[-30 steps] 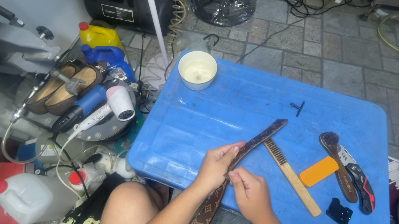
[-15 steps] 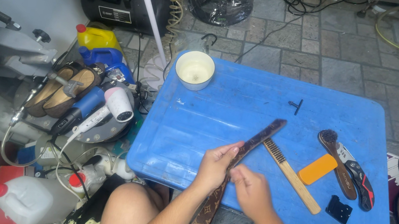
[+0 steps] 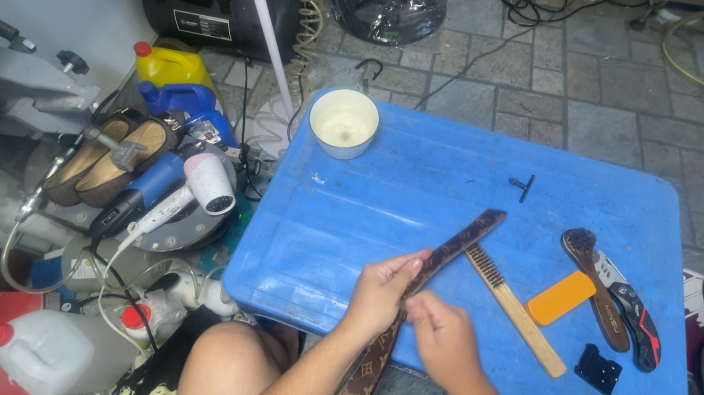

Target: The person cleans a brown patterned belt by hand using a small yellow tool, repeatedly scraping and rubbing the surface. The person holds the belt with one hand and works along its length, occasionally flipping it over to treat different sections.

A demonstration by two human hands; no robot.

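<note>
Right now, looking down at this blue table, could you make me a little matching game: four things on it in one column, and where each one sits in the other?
Things:
1. white cup
2. brown strap
3. orange block
4. wooden brush

Places:
A. between the left hand and right hand
B. far left corner of the blue table
C. right beside the strap's far end
D. between the wooden brush and the dark-handled brush

Pairs: 1-B, 2-A, 3-D, 4-C

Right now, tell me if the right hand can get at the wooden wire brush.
Probably yes: the right hand is beside the wooden wire brush on the blue table, nothing between them, though it would have to let go of the patterned strap.
</note>
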